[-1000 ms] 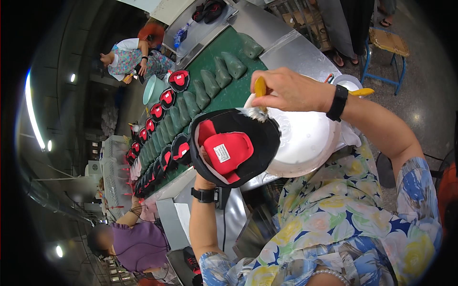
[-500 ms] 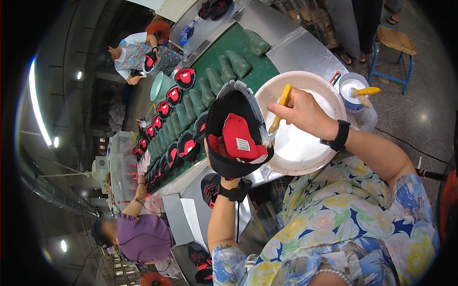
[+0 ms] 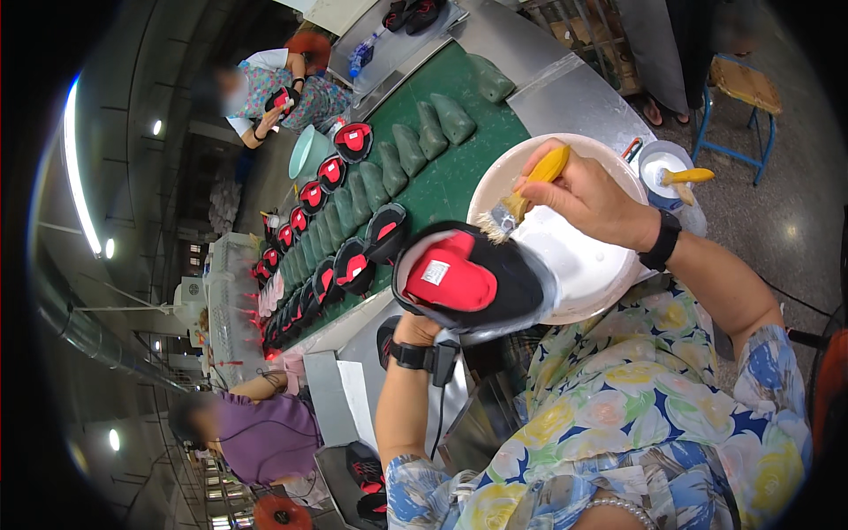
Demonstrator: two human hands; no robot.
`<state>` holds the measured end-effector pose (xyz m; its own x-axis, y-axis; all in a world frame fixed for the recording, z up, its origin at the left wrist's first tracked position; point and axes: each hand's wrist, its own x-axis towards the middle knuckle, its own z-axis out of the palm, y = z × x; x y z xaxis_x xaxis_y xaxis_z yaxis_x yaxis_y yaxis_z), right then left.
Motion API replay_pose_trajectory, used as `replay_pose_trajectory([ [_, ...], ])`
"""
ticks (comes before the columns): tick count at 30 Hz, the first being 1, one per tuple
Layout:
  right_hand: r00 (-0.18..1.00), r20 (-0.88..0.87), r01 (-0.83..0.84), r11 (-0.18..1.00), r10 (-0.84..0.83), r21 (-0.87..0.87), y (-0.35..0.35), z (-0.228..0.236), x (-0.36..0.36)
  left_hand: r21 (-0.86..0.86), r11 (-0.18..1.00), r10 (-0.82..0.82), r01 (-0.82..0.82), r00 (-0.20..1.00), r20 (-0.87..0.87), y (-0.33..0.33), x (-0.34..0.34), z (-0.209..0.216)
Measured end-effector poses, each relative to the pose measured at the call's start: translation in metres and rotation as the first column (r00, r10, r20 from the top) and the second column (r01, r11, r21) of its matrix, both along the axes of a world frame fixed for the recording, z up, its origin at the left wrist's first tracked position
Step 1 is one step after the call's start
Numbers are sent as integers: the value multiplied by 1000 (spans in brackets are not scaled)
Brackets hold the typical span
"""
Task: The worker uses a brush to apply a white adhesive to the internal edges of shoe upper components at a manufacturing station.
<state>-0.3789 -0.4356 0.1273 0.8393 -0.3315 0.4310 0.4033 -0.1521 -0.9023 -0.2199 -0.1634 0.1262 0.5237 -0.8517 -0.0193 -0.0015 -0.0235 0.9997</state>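
The right hand [image 3: 590, 199] pinches a yellow-handled, pale-bristled brush [image 3: 511, 208] at the round white basin [image 3: 498, 175]'s left rim; the left hand [image 3: 418, 329], fingers mostly hidden, grasps a black-and-red fabric shoe upper [image 3: 505, 281] left of the basin.

A long bright tube [image 3: 79, 168] and smaller lamps [image 3: 114, 440] are seen at the left, with a silver duct [image 3: 99, 344]; at the right, a blue-legged stool [image 3: 745, 85] is set on the grey floor [image 3: 782, 208].

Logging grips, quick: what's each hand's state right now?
Left hand: holding a black-and-red shoe upper, its grip mostly hidden.
Right hand: closed around a yellow-handled paintbrush.
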Motion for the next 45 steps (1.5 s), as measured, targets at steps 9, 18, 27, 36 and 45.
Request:
replay_pose_trajectory([
  [9,879,398,-52,883,263,-467,40,19,21,-153,984,42,-89,957,-288,-24,-48,-52],
  [18,959,-232,-260,830,163,-493,-4,23,10,-177,978,61,-107,967,-248,0,-30,-40],
  [27,992,-10,-110,822,126,-559,8,25,14,-212,949,217,-234,971,-100,-5,-21,-34],
  [36,992,-10,118,945,-127,-306,-16,18,-12,-96,776,592,-623,772,-230,34,72,-68],
  [45,930,-368,-29,990,-24,-140,-14,-18,-17,-4,720,683,-694,709,-174,-3,202,-175],
])
